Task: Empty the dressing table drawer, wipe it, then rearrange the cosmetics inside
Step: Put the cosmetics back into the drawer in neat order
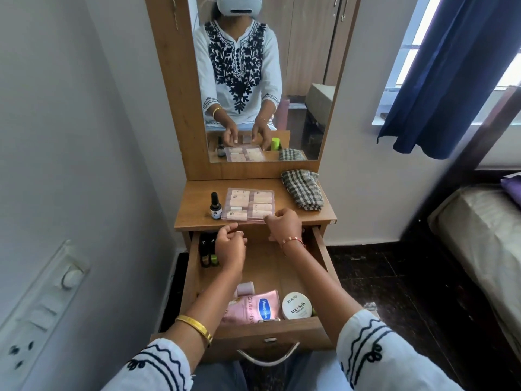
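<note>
Open wood-laminate drawer [194,277] sat at lower centre of frame, metal bow handle [267,358] on its front. Inside, near the front: pink soft pouch [255,306] with a blue oval label reading "Vaseline" and part-legible "Gluta Hy…"; beside it to the right, round white-lidded tub [297,305] printed "ZUDIO NAIL POLISH", smaller line unreadable. Small pale pink cylinder [245,288] lay just behind the pouch. Dark little bottles [208,253] stood at the drawer's back left corner, partly shadowed.

On the tabletop [197,206] at mid-frame: clear flat plastic cases [248,204] of pale pink items, a dark glass dropper bottle [215,206] to their left, a crumpled checked cloth [303,190] to their right.

Left hand [229,246] hovered over the drawer's back, fingers loosely curled — holding nothing visible. Right hand [283,224] was at the tabletop's front edge, fingertips pinching the cases' near corner.
</note>
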The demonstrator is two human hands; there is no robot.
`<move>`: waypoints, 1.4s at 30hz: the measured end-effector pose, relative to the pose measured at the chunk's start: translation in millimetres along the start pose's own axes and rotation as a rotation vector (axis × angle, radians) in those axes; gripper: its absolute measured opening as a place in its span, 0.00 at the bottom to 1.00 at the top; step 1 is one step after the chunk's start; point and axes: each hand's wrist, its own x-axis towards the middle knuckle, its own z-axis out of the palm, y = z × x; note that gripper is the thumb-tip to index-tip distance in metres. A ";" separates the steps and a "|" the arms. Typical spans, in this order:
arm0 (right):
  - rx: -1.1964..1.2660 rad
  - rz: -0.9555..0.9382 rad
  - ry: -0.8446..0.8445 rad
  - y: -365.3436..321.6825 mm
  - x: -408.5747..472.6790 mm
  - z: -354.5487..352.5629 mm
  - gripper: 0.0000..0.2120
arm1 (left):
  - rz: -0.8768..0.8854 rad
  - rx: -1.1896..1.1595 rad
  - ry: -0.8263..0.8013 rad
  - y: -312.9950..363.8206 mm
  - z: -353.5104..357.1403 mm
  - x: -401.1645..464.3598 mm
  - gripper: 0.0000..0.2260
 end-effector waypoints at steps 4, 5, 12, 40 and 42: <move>0.063 0.087 -0.025 -8.6 -0.7 5.7 0.11 | 0.075 0.059 0.029 7.9 -9.7 5.2 0.16; 0.097 0.108 -0.025 -9.7 -0.4 5.9 0.10 | 0.077 0.076 0.011 8.9 -10.5 6.1 0.18; 0.551 0.309 -0.079 -10.6 1.1 0.8 0.13 | 0.079 0.142 -0.066 12.3 -12.0 5.1 0.22; 0.235 0.342 -0.485 48.7 -51.6 -62.8 0.05 | -0.235 0.142 -0.359 -14.3 -71.8 -45.0 0.07; 0.089 0.344 -0.484 53.5 -43.4 -60.0 0.09 | -0.275 0.203 -0.395 -19.2 -67.2 -38.4 0.08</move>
